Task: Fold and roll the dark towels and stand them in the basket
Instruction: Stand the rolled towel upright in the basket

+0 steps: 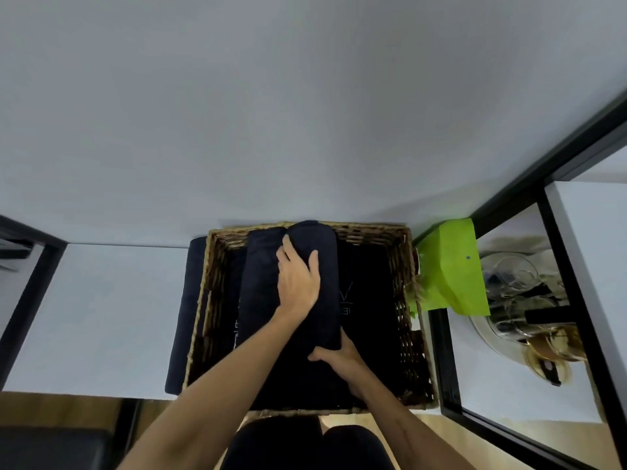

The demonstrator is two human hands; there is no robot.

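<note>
1. Fingers (314,262) of the left hand (298,286) lie spread and wrapped over the upper part of the rolled towel (325,252); the right hand (342,357) cups its near end from beneath, thumb along the roll's edge.
2. That roll is inside the wicker basket (403,300), tilted toward the far wall, beside another dark roll (258,286).
3. A folded dark towel (185,317) waits on the worktop (101,317) left of the basket.
4. Judgement: one roll placed, one being settled, at least one left to roll.
</note>
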